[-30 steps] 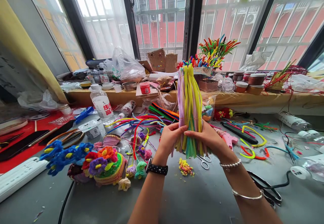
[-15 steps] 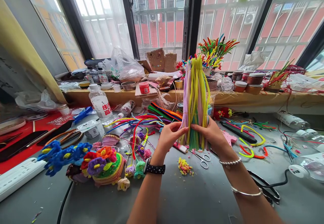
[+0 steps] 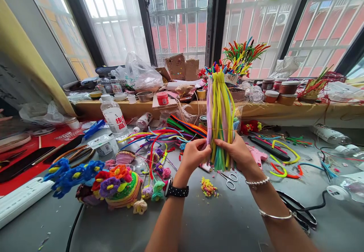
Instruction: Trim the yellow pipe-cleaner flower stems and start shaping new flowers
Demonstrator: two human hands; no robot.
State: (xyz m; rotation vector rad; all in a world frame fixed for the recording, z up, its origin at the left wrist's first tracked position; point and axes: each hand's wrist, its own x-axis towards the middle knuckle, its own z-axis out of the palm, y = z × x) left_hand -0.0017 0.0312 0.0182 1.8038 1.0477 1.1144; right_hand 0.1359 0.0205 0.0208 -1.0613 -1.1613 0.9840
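An upright bundle of pipe cleaners (image 3: 220, 111), yellow, pink, lilac and green, stands above the grey table (image 3: 216, 225). My left hand (image 3: 193, 156) pinches its lower left side with closed fingers. My right hand (image 3: 237, 152) grips its lower right side, fingers wrapped round. Just below lie small scissors (image 3: 229, 180) and a heap of yellow and pink trimmings (image 3: 208, 188).
Finished pipe-cleaner flowers (image 3: 93, 178) lie at left, loose coloured pipe cleaners (image 3: 159, 136) behind them, a water bottle (image 3: 113, 117) further left. A pink glue gun (image 3: 256, 155), large black scissors (image 3: 298, 210) and cables lie at right. The sill holds jars (image 3: 280, 92) and more stems.
The bundle has shifted slightly right and dropped a little in my hands. Both hands have moved their grip closer to its lower end.
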